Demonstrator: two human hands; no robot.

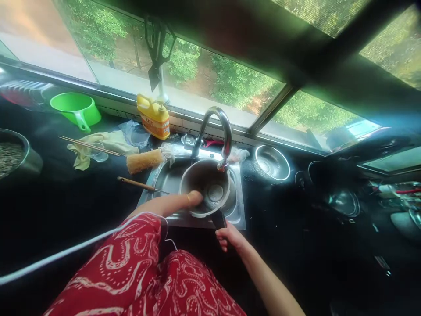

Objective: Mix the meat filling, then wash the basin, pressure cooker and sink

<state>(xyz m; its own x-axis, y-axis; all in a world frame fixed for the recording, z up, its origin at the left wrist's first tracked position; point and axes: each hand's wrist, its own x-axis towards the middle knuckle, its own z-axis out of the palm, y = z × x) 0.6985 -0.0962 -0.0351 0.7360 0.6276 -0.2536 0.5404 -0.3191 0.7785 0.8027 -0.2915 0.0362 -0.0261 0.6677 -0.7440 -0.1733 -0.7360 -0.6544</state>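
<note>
A grey metal pot (187, 177) with a black handle (218, 219) is tilted over the sink under the faucet, its open mouth towards me. My right hand (226, 235) is wrapped round the end of that handle. Inside the pot's mouth is my left hand (196, 198), against the near left part of the inner wall. Its fingers point down into the pot and are hidden, so I cannot tell whether they hold anything. The curved chrome faucet (226, 131) ends just above the pot's rim. Wet shine shows on the pot's bottom.
Around the steel sink (241, 213) are a wooden-handled tool (136, 183), a loofah-like tan roll (144, 161), a yellow jug (153, 118) and a steel strainer (272, 163). A green mug-shaped scoop (75, 109) stands further left. A white cable (75, 250) crosses my left sleeve.
</note>
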